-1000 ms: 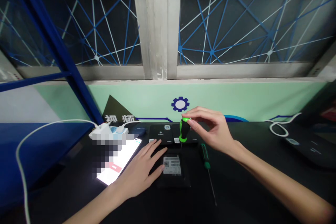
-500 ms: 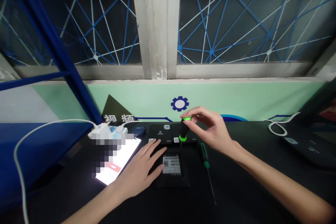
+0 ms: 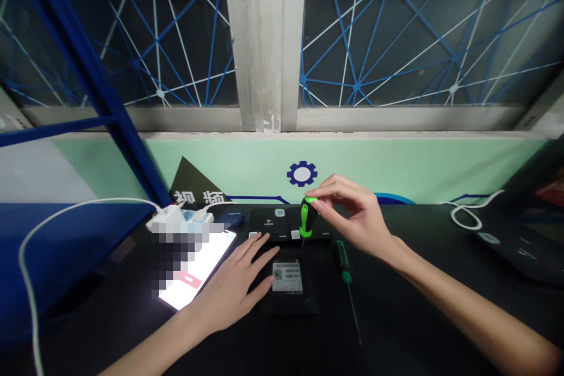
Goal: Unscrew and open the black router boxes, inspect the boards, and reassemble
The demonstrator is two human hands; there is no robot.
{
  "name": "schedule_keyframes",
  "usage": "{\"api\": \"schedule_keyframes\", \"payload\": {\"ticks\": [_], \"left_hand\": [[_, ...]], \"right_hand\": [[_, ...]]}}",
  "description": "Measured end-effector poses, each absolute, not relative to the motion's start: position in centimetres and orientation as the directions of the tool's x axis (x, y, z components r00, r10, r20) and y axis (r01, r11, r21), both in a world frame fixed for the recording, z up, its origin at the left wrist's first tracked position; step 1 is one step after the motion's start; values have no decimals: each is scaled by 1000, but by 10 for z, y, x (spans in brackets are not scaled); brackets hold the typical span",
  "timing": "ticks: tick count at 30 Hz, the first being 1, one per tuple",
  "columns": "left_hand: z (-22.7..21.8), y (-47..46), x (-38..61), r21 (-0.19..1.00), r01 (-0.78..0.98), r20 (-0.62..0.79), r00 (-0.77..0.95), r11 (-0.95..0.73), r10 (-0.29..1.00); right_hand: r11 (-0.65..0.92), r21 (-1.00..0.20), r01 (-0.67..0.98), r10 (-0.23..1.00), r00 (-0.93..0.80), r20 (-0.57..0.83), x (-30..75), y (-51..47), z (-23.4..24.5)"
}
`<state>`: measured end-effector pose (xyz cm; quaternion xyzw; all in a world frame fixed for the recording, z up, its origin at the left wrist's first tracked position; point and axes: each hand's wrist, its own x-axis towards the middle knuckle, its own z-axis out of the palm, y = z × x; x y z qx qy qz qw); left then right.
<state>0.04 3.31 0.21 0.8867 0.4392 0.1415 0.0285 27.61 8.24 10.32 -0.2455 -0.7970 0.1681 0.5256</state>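
Observation:
My right hand point(image 3: 352, 215) holds a black-and-green screwdriver point(image 3: 306, 218) upright by its handle, pinching the green cap between thumb and fingertips. Its shaft points down at a flat black device point(image 3: 268, 225), and the tip is hidden behind the handle. My left hand point(image 3: 233, 288) lies open, fingers spread, with its fingertips near that device. Beside them sits a second black device point(image 3: 288, 304) with a white barcode label. A green-handled screwdriver point(image 3: 342, 261) lies on the table to the right of it, untouched.
A lit smartphone point(image 3: 196, 273) lies left of my left hand, partly pixelated. Behind it are a white power strip point(image 3: 187, 217) with plugged-in chargers and a dark blue case point(image 3: 231, 218). White cables trail to both sides. Another black device point(image 3: 515, 249) sits at the right on the black table point(image 3: 396, 329).
The view has tilted slightly. The held screwdriver stays upright at nearly the same spot, with my right fingers shifted a little on its cap. My left hand has hardly moved.

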Motion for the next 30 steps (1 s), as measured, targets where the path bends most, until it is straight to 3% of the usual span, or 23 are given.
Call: {"api": "schedule_keyframes", "payload": {"ticks": [8, 20, 30], "left_hand": [[0, 34, 1, 165, 761, 252, 582, -627, 773], [0, 33, 1, 169, 761, 248, 582, -626, 774], [1, 34, 0, 164, 763, 246, 582, -625, 775]], "right_hand": [[784, -581, 219, 621, -309, 720, 275, 81, 104], [819, -496, 290, 571, -320, 756, 276, 78, 107], [781, -577, 240, 624, -317, 714, 273, 83, 101]]}}
